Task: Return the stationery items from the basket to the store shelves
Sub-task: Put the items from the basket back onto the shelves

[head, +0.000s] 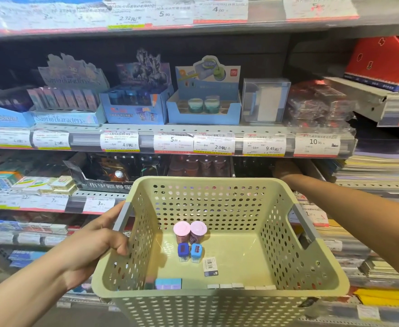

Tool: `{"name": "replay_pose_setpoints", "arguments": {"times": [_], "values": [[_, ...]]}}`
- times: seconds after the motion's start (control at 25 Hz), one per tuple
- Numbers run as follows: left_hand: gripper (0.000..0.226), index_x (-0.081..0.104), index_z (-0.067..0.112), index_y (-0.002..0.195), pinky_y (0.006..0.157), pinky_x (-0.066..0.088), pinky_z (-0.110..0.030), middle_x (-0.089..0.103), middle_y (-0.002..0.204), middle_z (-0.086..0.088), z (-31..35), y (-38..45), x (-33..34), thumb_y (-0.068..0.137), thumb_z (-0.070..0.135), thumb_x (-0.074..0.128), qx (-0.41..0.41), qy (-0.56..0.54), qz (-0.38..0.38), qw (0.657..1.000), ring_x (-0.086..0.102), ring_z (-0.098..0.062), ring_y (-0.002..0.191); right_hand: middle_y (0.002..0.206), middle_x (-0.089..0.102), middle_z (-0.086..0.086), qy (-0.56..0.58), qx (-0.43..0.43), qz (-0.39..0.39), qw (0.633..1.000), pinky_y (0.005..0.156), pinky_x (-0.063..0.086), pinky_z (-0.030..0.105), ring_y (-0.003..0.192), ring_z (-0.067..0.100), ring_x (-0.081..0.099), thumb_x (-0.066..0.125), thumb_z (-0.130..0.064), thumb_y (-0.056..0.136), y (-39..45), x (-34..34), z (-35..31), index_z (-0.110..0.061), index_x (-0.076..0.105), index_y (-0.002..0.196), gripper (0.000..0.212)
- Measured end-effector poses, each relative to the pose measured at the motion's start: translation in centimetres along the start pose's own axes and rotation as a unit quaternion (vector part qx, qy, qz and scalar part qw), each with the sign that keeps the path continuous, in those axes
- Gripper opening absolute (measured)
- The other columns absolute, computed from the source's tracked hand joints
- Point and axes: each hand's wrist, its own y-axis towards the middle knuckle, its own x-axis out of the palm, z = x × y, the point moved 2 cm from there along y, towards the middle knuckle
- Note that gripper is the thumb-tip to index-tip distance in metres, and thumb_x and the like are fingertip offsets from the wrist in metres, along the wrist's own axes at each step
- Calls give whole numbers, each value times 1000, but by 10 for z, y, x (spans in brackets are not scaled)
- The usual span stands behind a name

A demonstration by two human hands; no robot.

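A pale green perforated basket [311,260] is held in front of the store shelves. My left hand [99,237] grips its left rim by the grey handle. Inside lie two pink-capped items [190,228], two small blue sharpeners [190,251], a small barcoded packet [210,266], a purple-blue box [169,283] and a row of small white pieces [231,285]. My right hand [286,169] reaches past the basket's far right corner into the lower shelf, under the price rail. Its fingers are in shadow, so whether they hold anything is unclear.
The middle shelf [127,127] carries blue display boxes, a clear plastic box [264,100] and bagged red items [319,105]. Price tags line each rail. Stacked notebooks [380,168] fill the right side. A red carton [382,60] stands upper right.
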Motion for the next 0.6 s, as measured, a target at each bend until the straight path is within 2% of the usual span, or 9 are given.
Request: {"name": "replay_pose_setpoints", "arguments": {"times": [0.24,0.32,0.4,0.48,0.6], "values": [[74,71,38,93,40,47,-29,60,84,-32,2,0,-6,43,-10,45,0,2,-19,1000,53,-28,46,138,48,20,11,-26,-54,998,104,35,37,129,34,43,34,-18,100,-18,-12,6,3,46,132,40],[77,70,36,97,40,47,-29,62,78,-26,2,1,-8,43,-11,43,1,2,-26,1000,54,-29,45,147,37,18,25,-48,-15,998,109,29,35,136,31,35,33,-24,101,-22,-17,5,-1,39,139,44],[78,69,34,100,40,48,-30,64,75,-23,4,1,-10,43,-12,42,6,6,-36,999,56,-29,45,155,22,12,50,-110,73,990,114,21,35,142,29,24,29,-32,102,-30,-25,3,-8,27,146,50],[78,68,34,100,37,46,-29,63,65,-20,5,2,-13,44,-12,41,11,10,-41,999,55,-27,41,150,32,15,92,-137,105,981,110,27,37,137,33,32,33,-33,101,-45,-31,4,-9,33,143,48],[79,66,35,103,36,45,-27,60,60,-19,8,3,-20,45,-12,42,13,15,-44,999,54,-25,38,140,47,15,90,-199,92,972,102,32,31,128,31,43,41,-24,99,-63,-35,14,-7,46,135,40]]}}
